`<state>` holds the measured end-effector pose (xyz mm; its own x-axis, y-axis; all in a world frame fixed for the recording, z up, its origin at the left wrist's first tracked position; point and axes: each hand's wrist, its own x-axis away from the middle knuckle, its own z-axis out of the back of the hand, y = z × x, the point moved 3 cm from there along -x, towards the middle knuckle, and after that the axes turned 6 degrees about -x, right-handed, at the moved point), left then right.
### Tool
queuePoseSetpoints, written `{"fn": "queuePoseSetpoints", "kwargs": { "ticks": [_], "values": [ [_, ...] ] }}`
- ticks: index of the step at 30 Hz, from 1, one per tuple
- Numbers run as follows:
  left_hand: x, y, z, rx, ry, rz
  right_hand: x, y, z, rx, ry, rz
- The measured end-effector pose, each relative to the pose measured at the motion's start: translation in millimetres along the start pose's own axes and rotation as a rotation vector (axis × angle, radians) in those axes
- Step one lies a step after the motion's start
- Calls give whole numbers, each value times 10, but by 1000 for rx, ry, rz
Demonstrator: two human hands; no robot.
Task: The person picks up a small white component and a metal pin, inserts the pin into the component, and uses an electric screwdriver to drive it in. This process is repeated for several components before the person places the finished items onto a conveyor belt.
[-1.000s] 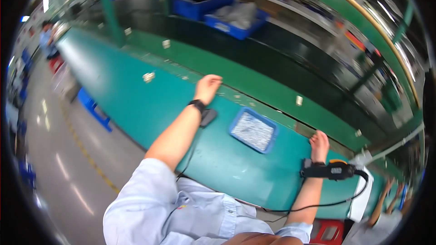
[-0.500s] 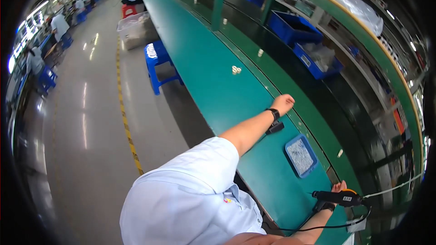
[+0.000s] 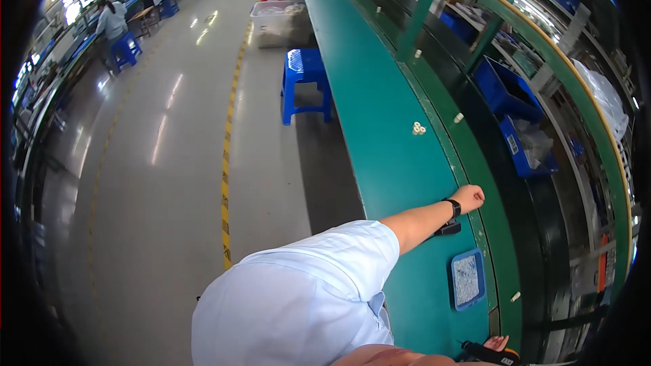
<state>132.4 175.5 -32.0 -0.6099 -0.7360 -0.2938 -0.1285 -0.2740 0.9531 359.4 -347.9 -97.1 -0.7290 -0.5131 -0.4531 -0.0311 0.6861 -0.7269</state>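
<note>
My left hand [image 3: 469, 198] is stretched out over the seam between the bench and the darker green strip, a black band on its wrist. Its fingers are curled together, and I cannot see whether anything is in them. A black box-like object [image 3: 447, 229] lies beside that wrist. Low at the right, my right hand [image 3: 498, 343] shows only in part behind a black electric screwdriver [image 3: 489, 354]; whether it grips the tool is hidden. Between the hands lies a blue tray [image 3: 455, 283] full of small pale pieces.
White cylindrical parts [image 3: 418, 129] stand grouped on the green bench [image 3: 380, 102], with single ones along the strip [image 3: 459, 118]. Blue bins [image 3: 519, 152] stand beyond a green post [image 3: 420, 20]. A blue stool [image 3: 304, 71] and a clear tub [image 3: 279, 24] line the bench's left side.
My view has swung left, so bench, hands and tray appear farther right and lower. The screwdriver and right hand are now cut by the lower edge. The left hand stays near the seam, fingers curled.
</note>
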Motion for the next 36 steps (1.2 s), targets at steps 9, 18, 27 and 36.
{"fn": "queuePoseSetpoints", "kwargs": {
  "ticks": [9, 18, 27, 36],
  "values": [
    [7, 35, 42, 33, 49, 8, 40, -232, 390, 60, 375, -522],
    [63, 87, 5, 43, 48, -34, 72, -286, 543, 153, 341, -189],
    [-23, 6, 81, 49, 23, 10, 37, -140, -415, 16, 441, -120],
    [-20, -67, -25, 34, -76, 21, 138, -123, -490, -32, 588, -77]
  ]
}}
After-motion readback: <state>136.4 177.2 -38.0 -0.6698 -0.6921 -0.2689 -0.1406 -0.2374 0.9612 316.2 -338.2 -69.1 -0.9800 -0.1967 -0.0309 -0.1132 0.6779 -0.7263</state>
